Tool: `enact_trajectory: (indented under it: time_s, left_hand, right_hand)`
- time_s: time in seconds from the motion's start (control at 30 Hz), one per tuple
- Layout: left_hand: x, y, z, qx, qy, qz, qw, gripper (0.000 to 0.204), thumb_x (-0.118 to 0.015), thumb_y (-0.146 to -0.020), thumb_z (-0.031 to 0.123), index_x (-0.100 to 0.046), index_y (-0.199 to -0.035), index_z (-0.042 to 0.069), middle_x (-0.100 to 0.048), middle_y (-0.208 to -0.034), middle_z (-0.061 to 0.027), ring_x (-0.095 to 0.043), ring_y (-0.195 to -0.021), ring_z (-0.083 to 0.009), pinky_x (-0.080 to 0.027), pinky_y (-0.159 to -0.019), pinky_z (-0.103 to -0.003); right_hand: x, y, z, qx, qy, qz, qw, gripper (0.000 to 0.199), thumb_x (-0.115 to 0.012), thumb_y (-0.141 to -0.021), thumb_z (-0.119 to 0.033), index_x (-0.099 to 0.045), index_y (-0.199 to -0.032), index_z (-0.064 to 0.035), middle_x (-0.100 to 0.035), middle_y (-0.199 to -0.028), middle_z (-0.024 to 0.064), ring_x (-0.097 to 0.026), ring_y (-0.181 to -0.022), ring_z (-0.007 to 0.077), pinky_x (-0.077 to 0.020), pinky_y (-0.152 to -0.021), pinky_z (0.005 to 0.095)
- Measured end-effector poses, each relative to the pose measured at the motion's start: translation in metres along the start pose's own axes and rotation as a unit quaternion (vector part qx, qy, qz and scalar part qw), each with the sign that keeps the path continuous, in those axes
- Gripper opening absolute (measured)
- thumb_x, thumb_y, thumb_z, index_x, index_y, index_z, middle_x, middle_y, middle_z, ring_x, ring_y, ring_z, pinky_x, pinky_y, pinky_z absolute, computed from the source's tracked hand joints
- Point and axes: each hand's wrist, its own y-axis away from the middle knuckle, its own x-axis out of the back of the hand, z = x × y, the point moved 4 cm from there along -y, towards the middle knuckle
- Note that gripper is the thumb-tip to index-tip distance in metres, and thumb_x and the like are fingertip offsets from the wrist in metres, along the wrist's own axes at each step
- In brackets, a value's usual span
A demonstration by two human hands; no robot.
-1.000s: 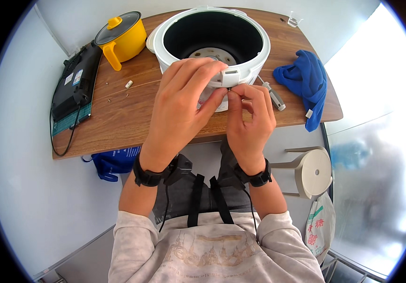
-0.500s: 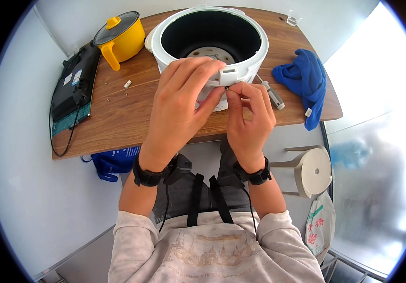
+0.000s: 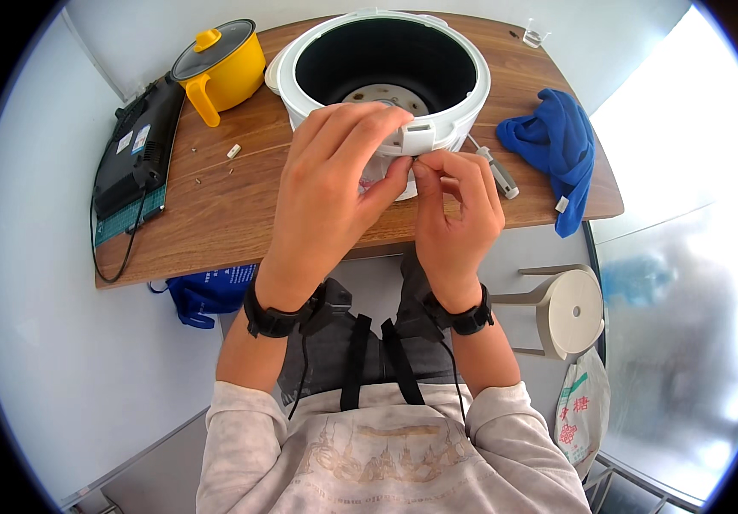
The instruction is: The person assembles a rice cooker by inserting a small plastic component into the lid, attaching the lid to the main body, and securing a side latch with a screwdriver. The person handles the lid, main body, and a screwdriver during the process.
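Note:
A white rice cooker body [image 3: 294, 96] stands lidless on the table, with its black inside showing. My left hand [image 3: 328, 176] reaches over its near rim. The fingers rest at a white latch piece [image 3: 418, 139] on the front, and the thumb presses in underneath. Just below the latch, my right hand [image 3: 457, 195] pinches thumb and forefinger together, close against the left thumb tip. What lies in that pinch is too small to make out. A grey-handled screwdriver [image 3: 501, 176] lies right of my right hand, its shaft toward the cooker.
Left on the table are a yellow pot [image 3: 230, 77], a black device [image 3: 133, 158] with a cable, a green mat [image 3: 142, 214] and several tiny parts. A blue cloth [image 3: 553, 141] and a small clear cup [image 3: 535, 34] lie right. A stool [image 3: 570, 313] stands below.
Both hands stay at the latch in almost the same pose. A small dark bit seen between the fingertips before shows less now.

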Motion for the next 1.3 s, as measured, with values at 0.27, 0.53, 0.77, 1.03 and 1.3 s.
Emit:
enact_trajectory:
  time_s: [0.27,0.53,0.77,1.03,1.3]
  left_hand:
    - [-0.001,-0.001,0.000,0.004,-0.002,0.010,1.000,0.039,-0.077,-0.078,0.005,-0.067,-0.115,0.008,-0.069,-0.116,-0.0081,-0.062,-0.110,-0.0290,-0.052,-0.093,-0.040]
    - [0.000,0.000,-0.002,0.004,0.004,-0.013,1.000,0.039,-0.077,-0.081,0.006,-0.067,-0.119,0.008,-0.069,-0.118,-0.0079,-0.061,-0.112,-0.0288,-0.052,-0.094,-0.039]
    - [0.003,0.000,-0.001,-0.002,0.012,-0.024,1.000,0.039,-0.076,-0.083,0.005,-0.066,-0.121,0.009,-0.068,-0.121,-0.0082,-0.060,-0.114,-0.0294,-0.051,-0.095,-0.039]
    - [0.002,0.001,-0.002,-0.003,0.021,-0.021,1.000,0.040,-0.076,-0.083,0.006,-0.067,-0.122,0.009,-0.068,-0.121,-0.0088,-0.060,-0.115,-0.0302,-0.051,-0.095,-0.040]
    - [0.003,0.000,-0.003,-0.004,0.023,-0.024,0.999,0.040,-0.077,-0.082,0.007,-0.067,-0.121,0.009,-0.068,-0.119,-0.0095,-0.061,-0.112,-0.0299,-0.052,-0.092,-0.040]
  right_hand:
    - [0.005,0.002,0.002,0.089,0.034,0.003,0.995,0.022,-0.077,-0.077,0.010,-0.073,-0.096,-0.0020,-0.067,-0.090,0.0097,-0.067,-0.072,0.0209,-0.0531,-0.062,0.0289]
    - [0.005,0.001,0.003,0.109,0.056,-0.003,0.993,0.024,-0.077,-0.076,0.010,-0.072,-0.096,-0.0019,-0.065,-0.092,0.0086,-0.065,-0.070,0.0203,-0.0531,-0.060,0.0295]
    - [0.000,0.004,0.004,0.038,0.017,0.002,0.999,0.021,-0.076,-0.078,0.010,-0.070,-0.095,-0.0016,-0.066,-0.090,0.0080,-0.066,-0.072,0.0177,-0.0533,-0.060,0.0286]
    - [0.002,0.002,0.004,-0.160,-0.086,-0.011,0.983,0.016,-0.075,-0.082,0.007,-0.066,-0.093,-0.0011,-0.068,-0.090,0.0058,-0.067,-0.078,0.0114,-0.0569,-0.070,0.0239]
    - [0.006,-0.010,0.002,-0.281,-0.164,-0.051,0.944,0.027,-0.074,-0.086,0.003,-0.052,-0.101,-0.0028,-0.060,-0.086,0.0010,-0.062,-0.083,0.0070,-0.0557,-0.069,0.0228]
